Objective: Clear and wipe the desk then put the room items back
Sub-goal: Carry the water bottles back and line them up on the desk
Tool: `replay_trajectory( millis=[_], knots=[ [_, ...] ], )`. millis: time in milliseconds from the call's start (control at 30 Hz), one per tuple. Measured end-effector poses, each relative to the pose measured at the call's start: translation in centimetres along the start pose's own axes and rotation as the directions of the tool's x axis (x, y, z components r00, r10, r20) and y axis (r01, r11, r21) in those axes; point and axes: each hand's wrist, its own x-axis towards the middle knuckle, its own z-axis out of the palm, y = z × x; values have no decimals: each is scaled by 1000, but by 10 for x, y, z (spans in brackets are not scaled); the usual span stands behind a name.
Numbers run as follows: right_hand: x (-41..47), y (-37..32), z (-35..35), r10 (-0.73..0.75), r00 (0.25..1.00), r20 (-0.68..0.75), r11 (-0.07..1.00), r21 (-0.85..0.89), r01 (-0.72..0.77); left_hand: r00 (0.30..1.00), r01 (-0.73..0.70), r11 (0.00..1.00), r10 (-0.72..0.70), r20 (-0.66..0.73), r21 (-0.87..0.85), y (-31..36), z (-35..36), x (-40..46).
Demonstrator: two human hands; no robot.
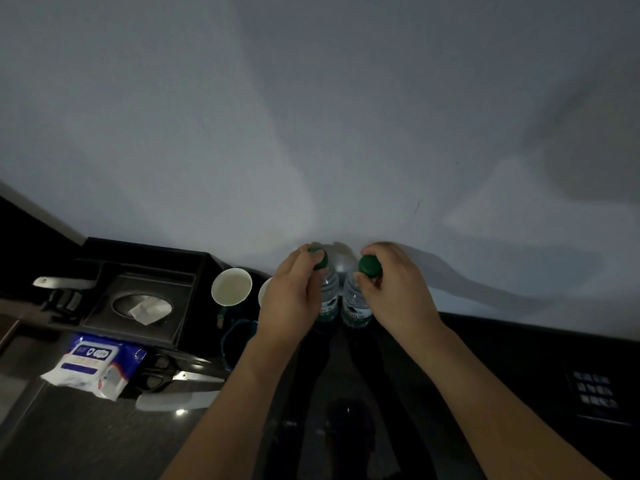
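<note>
Each hand pinches a green screw cap, the left hand [292, 292] on one clear plastic water bottle [328, 296], the right hand [398, 289] on its twin [355, 306], seemingly standing both upright side by side against the wall on the dark desk [104, 438].

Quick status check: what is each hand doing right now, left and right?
Left hand: grips the left water bottle near its green cap.
Right hand: grips the right water bottle at its green cap.
</note>
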Motion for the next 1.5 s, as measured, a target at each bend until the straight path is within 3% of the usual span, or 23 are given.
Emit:
replay_trajectory(
  millis=[300, 400, 567, 767, 1000, 1200, 1367, 1500],
  knots=[
    [-17, -15, -16, 77, 989, 128, 989, -139, -59, 999, 6, 998, -3, 51, -57, 8, -12, -9],
    [-37, -29, -36, 66, 992, 105, 981, -187, -45, 1000, 27, 999, -27, 17, -42, 24, -28, -20],
    [-85, -81, -68, -112, 992, 66, 977, -172, 122, 993, 73, 994, -64, -101, 86, 68, -78, -61],
    [-166, -150, -77, -352, 933, 70, 929, -92, 358, 941, 142, 953, -46, -336, 269, 111, -172, -156],
    [-265, -255, -31, -583, 786, 205, 812, 121, 571, 801, 407, 822, -112, -589, 398, 118, -306, -318],
    [-343, -367, 30, -740, 587, 328, 670, 287, 685, 586, 655, 682, -186, -789, 326, 121, -414, -446],
    [-395, -458, 93, -808, 471, 354, 583, 369, 724, 457, 760, 590, -188, -869, 272, 96, -488, -531],
    [-430, -530, 152, -827, 421, 372, 551, 389, 738, 416, 788, 562, -183, -891, 252, 54, -547, -588]
  ],
)
